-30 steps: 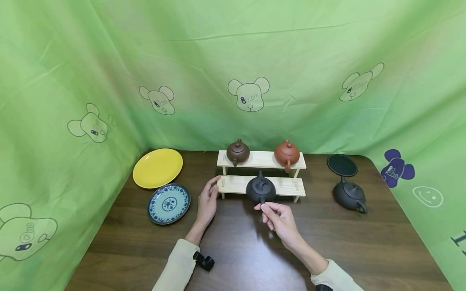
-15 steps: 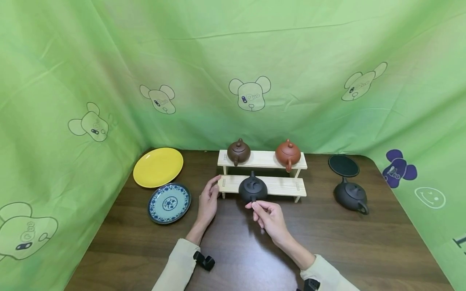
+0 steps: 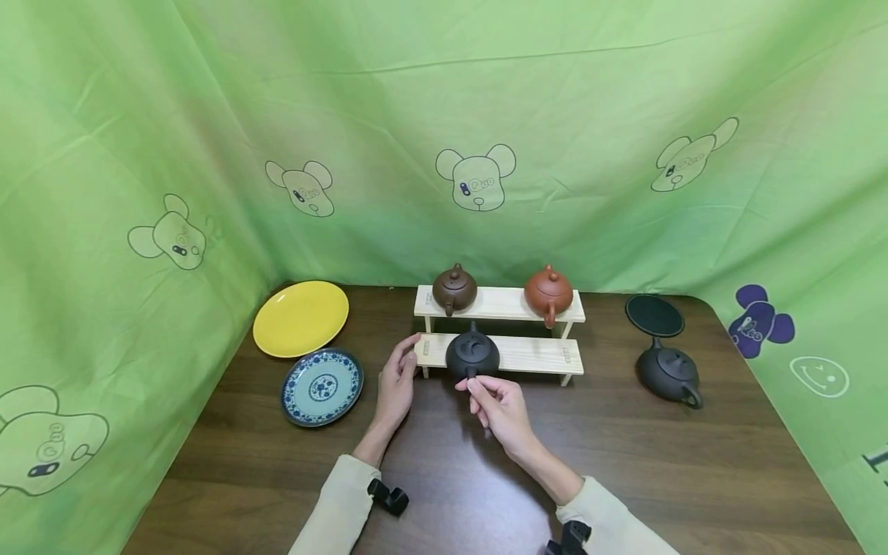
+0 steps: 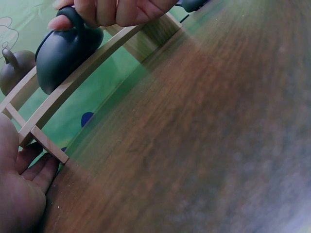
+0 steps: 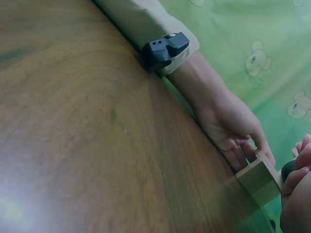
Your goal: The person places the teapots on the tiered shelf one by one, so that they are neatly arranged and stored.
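My right hand point(image 3: 501, 408) pinches the handle of a black teapot point(image 3: 472, 355) between thumb and fingers. The teapot is upright at the left part of the lower tier of a wooden stand point(image 3: 534, 354), its spout pointing away. In the left wrist view, the black teapot point(image 4: 68, 53) has its base close over the shelf edge. My left hand point(image 3: 398, 385) touches the left end of that lower tier, its fingers loosely extended beside the leg. On the upper tier sit a dark brown teapot point(image 3: 454, 290) and a reddish-brown teapot point(image 3: 549, 293).
A yellow plate point(image 3: 301, 319) and a blue patterned plate point(image 3: 323, 388) lie at the left of the brown table point(image 3: 444, 478). Toward the right, another black teapot point(image 3: 668, 373) stands before a dark round mat point(image 3: 654, 316). Green cloth point(image 3: 375, 154) encloses the back and sides.
The black teapot has moved left along the lower tier, with my right hand on its handle. My left hand has stayed at the stand's left end.
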The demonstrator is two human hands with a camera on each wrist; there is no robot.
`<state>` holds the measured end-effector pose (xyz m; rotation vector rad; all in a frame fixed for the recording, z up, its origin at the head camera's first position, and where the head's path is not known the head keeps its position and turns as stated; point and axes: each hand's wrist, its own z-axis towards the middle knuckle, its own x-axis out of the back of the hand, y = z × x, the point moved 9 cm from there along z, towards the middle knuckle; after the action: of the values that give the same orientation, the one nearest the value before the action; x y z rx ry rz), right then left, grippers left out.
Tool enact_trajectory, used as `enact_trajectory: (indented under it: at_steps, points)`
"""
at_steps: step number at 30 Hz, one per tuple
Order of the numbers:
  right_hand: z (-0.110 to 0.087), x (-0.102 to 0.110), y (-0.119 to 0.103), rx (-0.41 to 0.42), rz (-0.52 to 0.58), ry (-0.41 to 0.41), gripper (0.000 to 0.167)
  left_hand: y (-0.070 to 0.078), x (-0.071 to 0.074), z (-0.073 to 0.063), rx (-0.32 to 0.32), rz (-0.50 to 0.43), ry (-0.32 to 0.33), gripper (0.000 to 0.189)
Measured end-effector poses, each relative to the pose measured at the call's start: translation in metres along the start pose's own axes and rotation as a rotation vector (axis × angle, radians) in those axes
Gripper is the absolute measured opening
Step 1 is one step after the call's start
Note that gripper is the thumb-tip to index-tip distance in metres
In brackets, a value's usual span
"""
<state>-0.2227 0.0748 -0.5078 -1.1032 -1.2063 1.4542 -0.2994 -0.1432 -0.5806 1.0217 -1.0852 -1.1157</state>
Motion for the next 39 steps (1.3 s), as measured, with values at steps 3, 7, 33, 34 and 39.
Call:
enact_trajectory:
  at_steps: [3,7,33,34,39]
  points:
    - [0.003,-0.003,0.000,-0.001,0.003,-0.002,0.031,-0.010,0.000,0.003,0.025,-0.023,-0.016,0.035]
    - [0.008,-0.007,0.001,0.006,0.009,-0.007,0.029,-0.015,0.000,0.004,0.034,-0.029,-0.023,0.035]
    - [0.032,-0.015,0.003,-0.014,-0.002,0.024,0.030,0.026,-0.001,-0.006,-0.114,0.021,0.017,0.037]
    - [0.033,-0.015,0.003,-0.016,-0.003,0.025,0.030,0.024,-0.001,-0.005,-0.099,0.020,0.017,0.036]
    - [0.035,-0.016,0.003,-0.023,-0.012,0.037,0.030,0.005,0.000,0.000,0.000,0.033,0.009,0.035]
